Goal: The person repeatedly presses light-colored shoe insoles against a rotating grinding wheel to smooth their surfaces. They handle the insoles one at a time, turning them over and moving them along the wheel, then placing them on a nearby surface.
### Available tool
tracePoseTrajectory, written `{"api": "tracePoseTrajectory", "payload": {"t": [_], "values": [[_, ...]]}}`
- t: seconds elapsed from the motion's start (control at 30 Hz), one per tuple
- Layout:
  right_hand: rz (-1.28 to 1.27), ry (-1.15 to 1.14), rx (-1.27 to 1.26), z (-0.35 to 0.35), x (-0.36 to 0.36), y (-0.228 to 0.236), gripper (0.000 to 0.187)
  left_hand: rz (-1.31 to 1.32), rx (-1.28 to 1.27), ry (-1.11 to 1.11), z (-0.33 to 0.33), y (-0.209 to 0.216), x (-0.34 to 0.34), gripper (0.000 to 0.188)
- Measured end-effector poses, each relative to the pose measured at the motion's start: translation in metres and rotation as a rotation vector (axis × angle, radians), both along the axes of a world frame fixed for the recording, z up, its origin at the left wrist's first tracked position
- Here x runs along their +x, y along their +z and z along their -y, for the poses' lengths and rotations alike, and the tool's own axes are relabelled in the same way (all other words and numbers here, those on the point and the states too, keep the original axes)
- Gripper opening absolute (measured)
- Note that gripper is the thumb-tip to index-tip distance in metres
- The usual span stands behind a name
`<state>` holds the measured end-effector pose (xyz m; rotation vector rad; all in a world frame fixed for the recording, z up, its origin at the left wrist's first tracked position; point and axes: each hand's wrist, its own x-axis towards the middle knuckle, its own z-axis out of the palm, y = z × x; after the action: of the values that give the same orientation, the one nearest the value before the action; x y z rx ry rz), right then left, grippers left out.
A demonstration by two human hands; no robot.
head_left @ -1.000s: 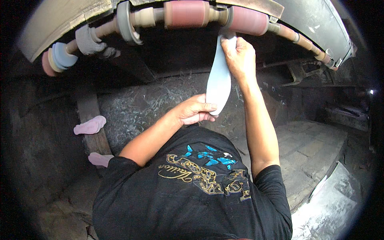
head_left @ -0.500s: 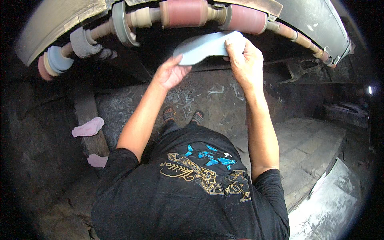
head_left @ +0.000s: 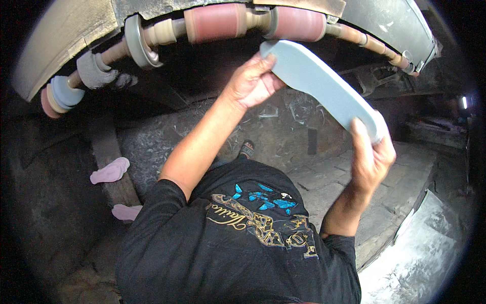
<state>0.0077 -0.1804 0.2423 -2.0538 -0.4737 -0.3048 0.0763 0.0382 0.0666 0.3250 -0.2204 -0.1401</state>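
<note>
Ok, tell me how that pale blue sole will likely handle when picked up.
The pale blue sole is probably fairly stiff: it spans from the left hand to the right hand with no clear sag. Its matte, foam-like look suggests it's light for its size. Being broad and flat, it seems unlikely to roll.

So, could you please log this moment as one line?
left hand: grips blue sole, upper end; right hand: grips lower end; red roller: contact unclear

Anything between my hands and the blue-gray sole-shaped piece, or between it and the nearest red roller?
Nothing visible. The left hand and right hand hold the blue-gray sole-shaped piece directly, one at each end. Its upper left end lies just below the nearest red roller; whether they touch, I can't tell.
</note>
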Motion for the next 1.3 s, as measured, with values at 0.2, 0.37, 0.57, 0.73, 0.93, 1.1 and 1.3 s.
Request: {"api": "tracePoseTrajectory", "payload": {"t": [0.2,0.37,0.57,0.73,0.93,1.1,1.3], "values": [[-0.152,0.274,-0.412,0.041,0.016,0.005,0.032,-0.100,-0.083,-0.361,-0.013,-0.008,-0.027,0.067],[-0.395,0.383,-0.150,0.003,0.042,-0.059,0.052,-0.233,0.052,-0.058,-0.046,-0.067,-0.034,0.045],[-0.633,0.183,0.257,-0.066,0.074,-0.098,0.033,-0.148,-0.135,0.103,-0.078,-0.104,-0.016,0.042],[-0.278,0.183,0.146,-0.100,0.086,-0.086,0.025,-0.226,-0.202,0.254,-0.086,-0.084,0.007,0.038],[-0.082,0.176,0.069,-0.080,0.070,-0.051,0.021,0.054,-0.119,0.205,-0.068,-0.038,0.021,0.050],[0.068,0.082,-0.111,-0.048,0.046,-0.030,0.018,0.022,-0.115,0.019,-0.037,-0.028,0.019,0.050],[0.029,0.018,-0.188,0.012,-0.023,-0.041,0.005,0.059,-0.084,-0.064,-0.002,-0.002,0.005,0.044]]}}
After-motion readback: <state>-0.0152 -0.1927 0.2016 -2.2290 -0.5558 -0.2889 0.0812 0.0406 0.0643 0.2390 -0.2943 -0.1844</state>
